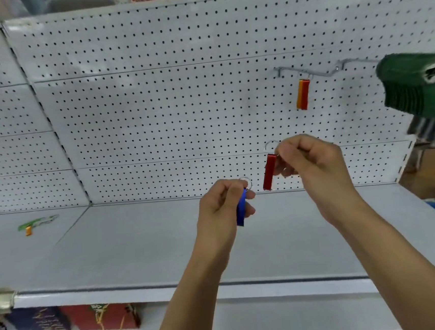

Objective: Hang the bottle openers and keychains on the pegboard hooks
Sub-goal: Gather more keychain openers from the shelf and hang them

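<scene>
My left hand (223, 204) grips a blue bottle opener (241, 208) with a key ring at its top, held above the shelf. My right hand (309, 164) pinches the ring of a red bottle opener (269, 172), which hangs straight down in front of the white pegboard (152, 104). Higher up to the right, a metal hook (305, 72) on the pegboard carries an orange and a red opener (303, 94) side by side. A second hook (355, 61) juts out further right.
A white shelf (139, 247) runs below the pegboard. On its far left lie a green strip and a small orange item (34, 224). Green goods (418, 87) hang at the right edge. Boxes sit on the lower shelf (101, 317).
</scene>
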A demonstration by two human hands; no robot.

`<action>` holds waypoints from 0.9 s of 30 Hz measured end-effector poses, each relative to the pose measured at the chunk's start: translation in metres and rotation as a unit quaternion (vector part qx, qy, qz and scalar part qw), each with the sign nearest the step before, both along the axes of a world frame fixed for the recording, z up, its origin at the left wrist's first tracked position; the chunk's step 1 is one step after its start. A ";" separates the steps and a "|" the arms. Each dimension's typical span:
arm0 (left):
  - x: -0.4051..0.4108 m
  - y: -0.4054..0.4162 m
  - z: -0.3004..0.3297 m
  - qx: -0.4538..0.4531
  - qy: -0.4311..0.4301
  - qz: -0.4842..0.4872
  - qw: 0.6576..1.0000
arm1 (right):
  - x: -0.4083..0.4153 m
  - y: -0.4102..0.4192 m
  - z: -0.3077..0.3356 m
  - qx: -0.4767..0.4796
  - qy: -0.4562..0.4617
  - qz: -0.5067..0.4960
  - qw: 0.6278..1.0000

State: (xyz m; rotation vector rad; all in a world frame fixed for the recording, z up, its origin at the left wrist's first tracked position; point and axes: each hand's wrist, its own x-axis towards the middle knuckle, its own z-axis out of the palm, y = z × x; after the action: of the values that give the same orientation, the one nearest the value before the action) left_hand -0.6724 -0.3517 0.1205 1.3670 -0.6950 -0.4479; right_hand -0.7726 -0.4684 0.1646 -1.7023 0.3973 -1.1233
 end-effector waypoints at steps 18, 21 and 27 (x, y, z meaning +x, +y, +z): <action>-0.012 -0.099 0.070 -0.086 0.039 -0.066 0.993 | -0.021 -0.108 0.073 -0.037 -0.065 -0.119 0.990; -0.008 -0.110 0.072 -0.086 0.037 -0.063 0.994 | -0.013 -0.122 0.071 -0.036 -0.038 -0.118 0.992; 0.001 -0.130 0.074 -0.087 0.045 -0.047 0.994 | 0.004 -0.147 0.068 -0.031 0.006 -0.114 0.993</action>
State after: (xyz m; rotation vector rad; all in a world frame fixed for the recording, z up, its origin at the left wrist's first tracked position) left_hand -0.6715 -0.4817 0.1941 1.1471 -0.7104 -0.5090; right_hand -0.7690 -0.6156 0.2329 -1.7507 0.5813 -1.3006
